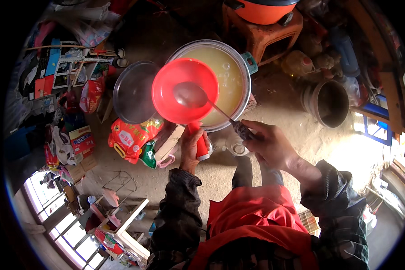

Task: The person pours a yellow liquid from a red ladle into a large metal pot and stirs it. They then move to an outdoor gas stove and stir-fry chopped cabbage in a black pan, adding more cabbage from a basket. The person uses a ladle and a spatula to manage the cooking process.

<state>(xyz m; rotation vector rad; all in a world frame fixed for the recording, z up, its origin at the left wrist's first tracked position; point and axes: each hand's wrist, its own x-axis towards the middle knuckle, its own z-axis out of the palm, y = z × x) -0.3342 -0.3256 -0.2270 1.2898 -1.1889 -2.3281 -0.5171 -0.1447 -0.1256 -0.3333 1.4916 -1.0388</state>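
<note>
My left hand [189,147] is closed around the handle of a red plastic dipper [167,86], holding its round bowl over the left part of a large metal pot [246,90]. Pale yellow liquid [232,81] with a few bubbles fills the pot. In my right hand [271,145] is a metal ladle [190,94], gripped by its dark patterned handle. The ladle's bowl is over the inside of the dipper; whether it touches, I cannot tell. Haze blurs what the dipper contains.
A round dark lid [132,96] lies left of the pot. Red packages [129,138] sit below it. An orange stool [274,33] bears an orange pot [262,11] at the far right. A bucket [330,103] stands to the right. Clutter lines the left side.
</note>
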